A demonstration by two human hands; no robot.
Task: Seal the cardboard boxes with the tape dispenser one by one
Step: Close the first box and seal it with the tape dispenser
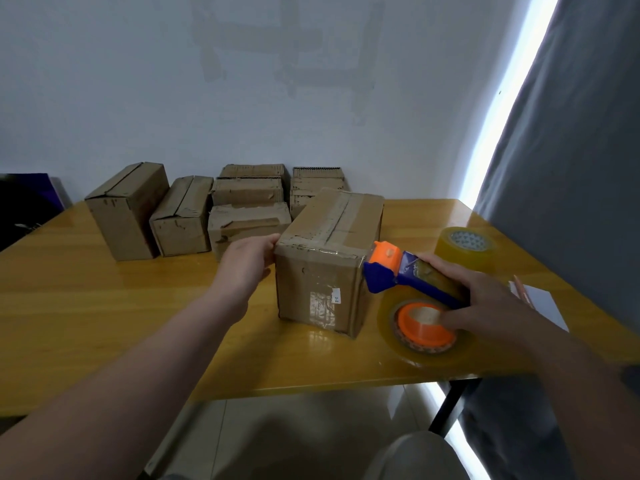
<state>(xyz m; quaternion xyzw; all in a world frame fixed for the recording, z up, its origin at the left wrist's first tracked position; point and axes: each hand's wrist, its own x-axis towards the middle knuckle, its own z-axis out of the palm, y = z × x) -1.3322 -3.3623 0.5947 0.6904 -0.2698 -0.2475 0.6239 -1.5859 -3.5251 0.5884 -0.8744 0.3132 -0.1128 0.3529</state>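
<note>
Trouble could come from the box (329, 258) sliding. The tape dispenser (391, 271) is gripped by the curled fingers of the right hand (485, 299), and its orange head is set against the box's near top corner, out in front of those fingers. The box's other top corner is touched by the fingers (272, 242) of the left hand (247, 263); whether they are hooked over it cannot be told. If the dispenser is pulled hard and the box is not held firmly, the box could be dragged or tipped, and the tape would be laid crooked or wrinkled. The old tape on top looks bumpy, so a new strip might not be stuck flat there. The roll of tape (384, 317) sits right under the right fingers, so it could be stopped from turning by a finger, and the strip could be snapped. A spare roll (464, 247) lies just behind the right hand and could be knocked. More boxes (128, 209) are waiting beyond the left fingers.
</note>
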